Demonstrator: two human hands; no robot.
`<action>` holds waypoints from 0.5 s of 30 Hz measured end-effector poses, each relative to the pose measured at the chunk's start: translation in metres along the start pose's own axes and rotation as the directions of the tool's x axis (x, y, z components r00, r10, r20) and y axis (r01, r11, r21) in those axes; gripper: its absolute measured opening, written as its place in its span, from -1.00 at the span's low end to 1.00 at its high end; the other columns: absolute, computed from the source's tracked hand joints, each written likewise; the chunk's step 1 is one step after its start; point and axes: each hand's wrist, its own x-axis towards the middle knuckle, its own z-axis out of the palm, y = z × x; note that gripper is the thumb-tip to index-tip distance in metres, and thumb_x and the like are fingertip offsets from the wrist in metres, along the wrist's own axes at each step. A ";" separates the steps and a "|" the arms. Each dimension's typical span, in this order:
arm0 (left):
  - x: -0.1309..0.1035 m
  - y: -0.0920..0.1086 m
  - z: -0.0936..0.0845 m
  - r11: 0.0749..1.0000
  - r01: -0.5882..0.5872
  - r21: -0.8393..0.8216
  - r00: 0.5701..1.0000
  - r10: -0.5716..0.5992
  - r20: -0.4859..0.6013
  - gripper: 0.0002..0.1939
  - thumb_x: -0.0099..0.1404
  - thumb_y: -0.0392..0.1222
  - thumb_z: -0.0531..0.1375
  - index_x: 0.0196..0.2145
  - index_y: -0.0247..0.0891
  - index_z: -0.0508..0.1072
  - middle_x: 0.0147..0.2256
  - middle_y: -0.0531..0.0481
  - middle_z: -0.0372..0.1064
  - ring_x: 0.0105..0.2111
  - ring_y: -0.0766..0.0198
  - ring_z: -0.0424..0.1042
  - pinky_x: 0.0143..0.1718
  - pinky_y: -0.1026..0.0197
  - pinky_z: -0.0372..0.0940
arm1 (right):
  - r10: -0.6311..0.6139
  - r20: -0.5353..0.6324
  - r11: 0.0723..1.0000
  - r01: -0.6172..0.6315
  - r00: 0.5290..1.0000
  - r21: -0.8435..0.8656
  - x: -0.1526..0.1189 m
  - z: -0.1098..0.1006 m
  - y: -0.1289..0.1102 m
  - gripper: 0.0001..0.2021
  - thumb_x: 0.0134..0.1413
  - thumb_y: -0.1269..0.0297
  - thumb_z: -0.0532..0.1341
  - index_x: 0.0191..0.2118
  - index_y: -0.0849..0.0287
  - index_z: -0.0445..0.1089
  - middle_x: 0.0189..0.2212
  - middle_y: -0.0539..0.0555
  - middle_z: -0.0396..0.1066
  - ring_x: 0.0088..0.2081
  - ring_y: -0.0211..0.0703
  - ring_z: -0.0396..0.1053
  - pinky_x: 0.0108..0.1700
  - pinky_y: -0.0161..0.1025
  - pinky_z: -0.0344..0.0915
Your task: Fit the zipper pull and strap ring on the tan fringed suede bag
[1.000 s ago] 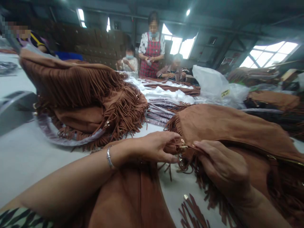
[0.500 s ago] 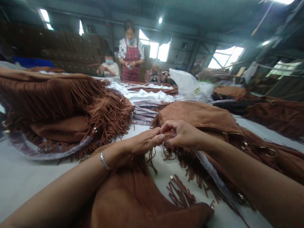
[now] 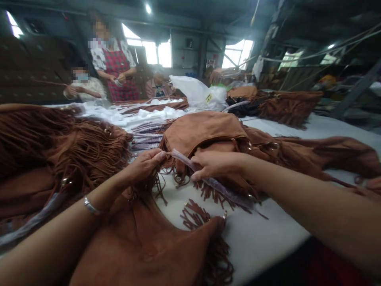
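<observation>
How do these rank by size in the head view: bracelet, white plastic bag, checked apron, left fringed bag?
1. Left fringed bag
2. Checked apron and white plastic bag: too alike to rank
3. Bracelet

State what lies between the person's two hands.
The head view shows a thin brown strip at the left hand, then a plastic-wrapped strap reaching the right hand.

White surface point(image 3: 268, 230): brown fringed bags point(image 3: 205, 127), loose tassel point(image 3: 195, 214), wrapped straps point(image 3: 145, 137), white plastic bag point(image 3: 193, 93)
</observation>
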 end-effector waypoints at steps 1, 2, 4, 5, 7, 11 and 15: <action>0.000 0.001 0.000 1.000 0.014 -0.001 1.000 -0.014 -0.005 -0.52 0.26 0.23 0.01 -0.35 -0.30 0.32 -0.54 0.10 0.07 -0.55 0.38 0.03 -0.54 0.34 -0.01 | 0.020 -0.004 1.000 -0.020 1.000 0.011 -0.001 0.008 0.003 -0.84 -0.24 0.31 0.39 -0.57 0.23 0.41 -0.65 -0.05 0.31 -0.53 -0.26 0.25 -0.47 -0.34 0.08; 0.001 0.002 -0.001 1.000 0.023 0.000 1.000 -0.023 -0.016 -0.53 0.25 0.23 0.02 -0.35 -0.30 0.33 -0.55 0.10 0.09 -0.55 0.38 0.04 -0.54 0.34 -0.01 | 0.034 -0.007 0.999 -0.034 0.999 0.033 0.001 0.014 0.004 -0.83 -0.26 0.34 0.39 -0.61 0.23 0.38 -0.67 -0.05 0.28 -0.54 -0.26 0.24 -0.48 -0.34 0.08; 0.003 0.005 -0.006 1.000 0.028 0.003 0.998 -0.027 -0.050 -0.53 0.24 0.23 0.03 -0.35 -0.29 0.34 -0.55 0.09 0.12 -0.56 0.37 0.06 -0.55 0.34 0.00 | 0.044 -0.006 0.993 -0.043 0.999 0.111 0.010 0.019 0.004 -0.83 -0.22 0.33 0.37 -0.60 0.24 0.37 -0.66 -0.07 0.28 -0.54 -0.27 0.25 -0.48 -0.35 0.11; 0.006 0.006 -0.009 0.999 0.029 0.014 0.997 -0.028 -0.070 -0.53 0.25 0.23 0.03 -0.34 -0.29 0.34 -0.55 0.08 0.13 -0.56 0.36 0.08 -0.56 0.33 0.00 | 0.042 -0.005 0.986 -0.040 0.999 0.160 0.017 0.018 0.002 -0.83 -0.18 0.31 0.35 -0.58 0.24 0.37 -0.65 -0.07 0.29 -0.54 -0.28 0.26 -0.48 -0.36 0.13; 0.012 0.009 -0.016 0.997 0.016 0.081 0.995 -0.008 -0.099 -0.52 0.25 0.23 0.01 -0.35 -0.29 0.36 -0.57 0.07 0.15 -0.57 0.35 0.09 -0.56 0.32 0.01 | 0.040 -0.018 0.966 -0.034 0.999 0.255 0.032 0.014 -0.002 -0.81 -0.07 0.26 0.30 -0.54 0.24 0.36 -0.65 -0.09 0.28 -0.58 -0.33 0.24 -0.53 -0.39 0.13; 0.039 0.004 -0.024 0.930 -0.076 0.360 0.995 0.092 -0.026 -0.50 0.30 0.18 -0.08 -0.38 -0.32 0.40 -0.53 0.03 0.23 -0.53 0.33 0.16 -0.47 0.33 0.10 | 0.091 -0.109 0.922 -0.043 0.990 0.384 0.061 0.010 -0.001 -0.74 0.05 0.22 0.21 -0.55 0.22 0.24 -0.71 -0.12 0.18 -0.70 -0.41 0.08 -0.67 -0.42 -0.02; 0.073 -0.013 -0.015 0.743 -0.109 0.661 0.993 0.056 0.101 -0.52 0.35 0.04 -0.16 -0.29 -0.31 0.43 -0.43 -0.03 0.32 -0.43 0.29 0.26 -0.36 0.32 0.17 | 0.212 -0.148 0.878 -0.122 0.966 0.462 0.081 0.018 0.021 -0.73 0.11 0.24 0.16 -0.55 0.24 0.22 -0.74 -0.11 0.12 -0.74 -0.44 -0.01 -0.72 -0.43 -0.11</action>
